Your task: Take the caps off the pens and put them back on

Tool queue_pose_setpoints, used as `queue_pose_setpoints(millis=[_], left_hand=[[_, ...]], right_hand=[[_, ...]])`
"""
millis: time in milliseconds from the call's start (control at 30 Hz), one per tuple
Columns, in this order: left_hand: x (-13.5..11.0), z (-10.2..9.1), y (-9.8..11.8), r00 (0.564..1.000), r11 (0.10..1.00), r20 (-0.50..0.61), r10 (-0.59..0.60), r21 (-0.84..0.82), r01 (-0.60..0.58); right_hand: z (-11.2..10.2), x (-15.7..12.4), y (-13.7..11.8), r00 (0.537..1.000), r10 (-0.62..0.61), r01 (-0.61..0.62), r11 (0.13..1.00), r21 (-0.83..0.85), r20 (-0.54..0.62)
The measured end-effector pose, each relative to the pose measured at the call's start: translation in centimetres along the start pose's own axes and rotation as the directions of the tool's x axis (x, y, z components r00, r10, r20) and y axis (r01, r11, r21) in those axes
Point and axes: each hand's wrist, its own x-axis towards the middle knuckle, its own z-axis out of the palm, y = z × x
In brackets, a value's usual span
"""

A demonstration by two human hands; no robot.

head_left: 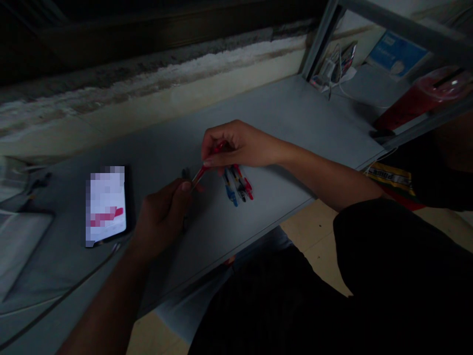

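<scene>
Your right hand is pinching a red pen between thumb and fingertips, near the pen's middle, with its tip angled down toward your left hand. That short, forward grip looks chosen for fine control of the tip rather than for carrying. Left hand is closed around a thin dark object, which sticks out above and below the fist; too dark and small to identify. Thumb sits on top, probably to steady it, right beside the red pen's tip. Can't tell if the two touch. Both hands are held just over the grey surface, no clear contact. Directly under your right hand, a bunch of blue, black and red pens lies close together, probably kept there for easy reach. Left of your hands, a phone lies face up with its screen lit, likely placed for viewing; screen content is pixelated. A cable runs along the near edge. Metal shelf frame and red lidded cup sit far right, well away from your work
</scene>
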Motion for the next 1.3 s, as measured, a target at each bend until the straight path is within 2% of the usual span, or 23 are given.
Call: queue_pose_setpoints(millis=[100, 233, 300, 400, 500, 567, 733, 900, 1100, 1133, 1200, 1300], left_hand=[[0.1, 0.0, 0.0, 1.000, 1.000, -0.008, 0.005, 0.001, -0.005], [0.4, -0.1, -0.1, 1.000, 1.000, -0.019, 0.017, -0.011, -0.017], [0.5, 0.0, 0.0, 1.000, 0.999, -0.003, 0.026, -0.022, -0.026], [0.6, 0.1, 0.0, 0.999, 0.998, 0.032, 0.039, -0.055, -0.038], [0.5, 0.2, -0.1, 0.996, 0.993, 0.065, 0.055, -0.105, -0.048], [0.5, 0.3, -0.1, 0.993, 0.988, 0.099, 0.064, -0.145, -0.049], [0.4, 0.2, 0.2, 0.981, 0.972, 0.181, 0.077, -0.234, -0.033], [0.6, -0.1, 0.4, 0.972, 0.964, 0.224, 0.077, -0.266, -0.015], [0.6, 0.1, -0.3, 0.957, 0.962, 0.273, 0.097, -0.272, -0.020], [0.7, 0.1, -0.5, 0.955, 0.962, 0.282, 0.094, -0.273, -0.014], [0.7, 0.1, -0.9, 0.960, 0.966, 0.268, 0.078, -0.258, -0.007], [0.7, -0.1, -1.0, 0.973, 0.978, 0.221, 0.066, -0.206, -0.019]], right_hand=[[-0.1, 0.1, 0.0, 0.998, -0.051, 0.053, 0.998, 0.044, -0.046], [-0.2, 0.5, 0.1, 0.992, 0.108, -0.107, 0.994, 0.020, -0.066], [-0.3, 0.6, 0.3, 0.988, 0.137, -0.136, 0.990, 0.021, -0.066], [-0.4, 0.6, 0.4, 0.992, 0.106, -0.097, 0.987, 0.125, -0.064], [-0.5, 0.5, 0.2, 0.987, 0.163, -0.161, 0.946, 0.282, 0.016], [-0.6, 0.5, 0.1, 0.983, 0.180, -0.184, 0.926, 0.330, 0.044], [0.2, 0.6, 0.1, 0.997, 0.076, -0.075, 0.933, 0.352, 0.012], [1.2, 0.1, -0.5, 0.998, -0.032, 0.013, 0.934, 0.358, 0.049], [1.1, 0.0, -0.9, 0.992, -0.045, 0.000, 0.936, 0.353, 0.118], [1.0, 0.1, -0.8, 0.991, -0.087, 0.042, 0.926, 0.376, 0.103], [0.9, 0.4, -0.5, 0.995, -0.071, 0.041, 0.928, 0.371, 0.067], [0.7, 0.7, -0.1, 0.995, -0.029, -0.005, 0.938, 0.348, 0.093]])
